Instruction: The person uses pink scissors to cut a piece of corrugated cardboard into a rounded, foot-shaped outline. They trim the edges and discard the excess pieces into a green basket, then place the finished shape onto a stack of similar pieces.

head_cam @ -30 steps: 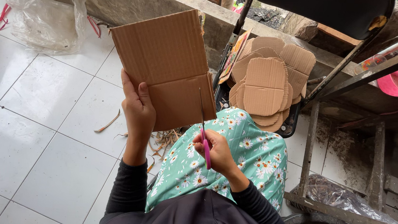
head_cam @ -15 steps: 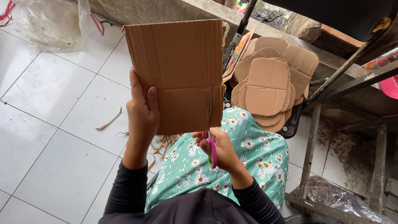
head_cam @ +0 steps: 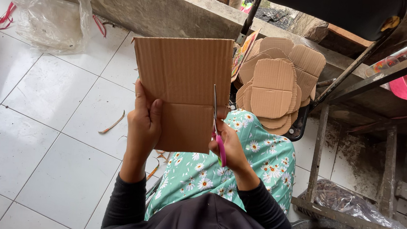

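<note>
I'm mid-cut: left hand [head_cam: 144, 124] pinches the corrugated cardboard sheet [head_cam: 184, 86] upright w/ fingers clamped, right hand [head_cam: 227, 148] grips pink-handled scissors [head_cam: 217, 125] at its right edge; next, I reckon, needs a steady feed along the line.

left hand [head_cam: 144, 124] fingers: behind cardboard [head_cam: 187, 78] | chair [head_cam: 335, 13]: cut off at top edge

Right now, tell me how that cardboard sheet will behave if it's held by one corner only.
The cardboard sheet probably stays fairly stiff: it stands flat while the left hand grips only its lower edge. It likely bends at the crease across it. It seems light, since one hand holds it up while the right hand works the scissors.
</note>
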